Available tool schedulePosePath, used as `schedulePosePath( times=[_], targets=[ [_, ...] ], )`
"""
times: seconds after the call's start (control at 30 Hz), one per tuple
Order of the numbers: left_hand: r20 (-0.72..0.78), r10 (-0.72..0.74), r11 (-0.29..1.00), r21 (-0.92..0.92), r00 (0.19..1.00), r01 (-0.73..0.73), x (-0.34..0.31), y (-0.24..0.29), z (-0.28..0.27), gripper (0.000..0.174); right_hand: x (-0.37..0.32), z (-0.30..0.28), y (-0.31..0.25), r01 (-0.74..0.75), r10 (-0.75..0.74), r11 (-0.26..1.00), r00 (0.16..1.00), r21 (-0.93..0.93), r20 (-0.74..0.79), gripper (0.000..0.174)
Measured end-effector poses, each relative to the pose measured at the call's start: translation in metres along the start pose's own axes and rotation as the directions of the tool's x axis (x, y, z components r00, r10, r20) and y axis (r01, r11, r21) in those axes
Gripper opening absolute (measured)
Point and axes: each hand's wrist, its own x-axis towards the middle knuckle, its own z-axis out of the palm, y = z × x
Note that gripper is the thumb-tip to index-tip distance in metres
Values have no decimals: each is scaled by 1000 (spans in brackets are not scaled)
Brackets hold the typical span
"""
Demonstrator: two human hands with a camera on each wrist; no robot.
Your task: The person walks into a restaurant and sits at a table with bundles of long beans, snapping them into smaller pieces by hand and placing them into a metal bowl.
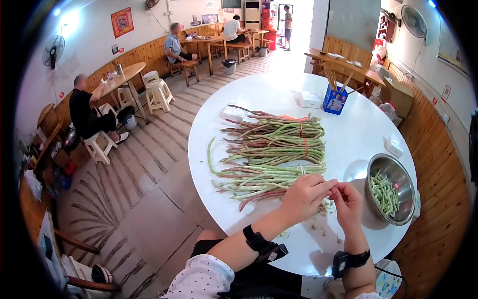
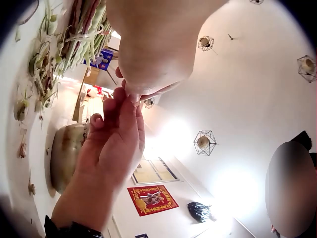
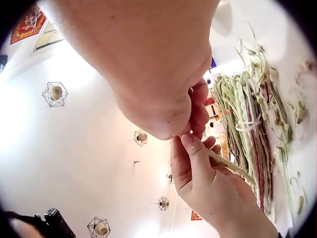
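In the head view my left hand (image 1: pixel 304 198) and right hand (image 1: pixel 349 204) meet at the fingertips above the table's near side. A pale green long bean (image 3: pixel 232 168) runs across the left palm (image 3: pixel 210 198) in the right wrist view, gripped between thumb and fingers. My right hand (image 2: pixel 111 153) pinches at the bean's end, its tip hidden by the fingers. Left of the hands lie bundles of green and purplish long beans (image 1: pixel 274 142), some tied with bands. A steel bowl (image 1: pixel 411 192) with short bean pieces (image 1: pixel 384 197) stands just right of the right hand.
Bean trimmings (image 1: pixel 323 231) are scattered on the round white table (image 1: pixel 214 114) below my hands. A blue chopstick box (image 1: pixel 334 101) and a white tissue pack (image 1: pixel 309 99) stand at the back. Stools (image 1: pixel 158 94) and seated people are farther off to the left.
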Motion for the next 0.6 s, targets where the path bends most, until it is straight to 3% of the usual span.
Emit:
schedulePosePath(
  times=[0.3, 0.43, 0.6],
  targets=[
    [-123, 7, 1000, 7, 992, -6, 1, 5, 0, 17, 1, -1, -14, -321, 282, 912, 943, 256, 180, 11],
    [-155, 40, 998, -36, 987, -46, 1, 5, 2, 20, -1, 0, -5, -364, 264, 827, 924, 428, 275, 9],
    [-162, 58, 997, -32, 985, -64, 0, 8, 3, 22, -3, 2, -7, -323, 257, 867, 942, 379, 215, 8]
  ],
)
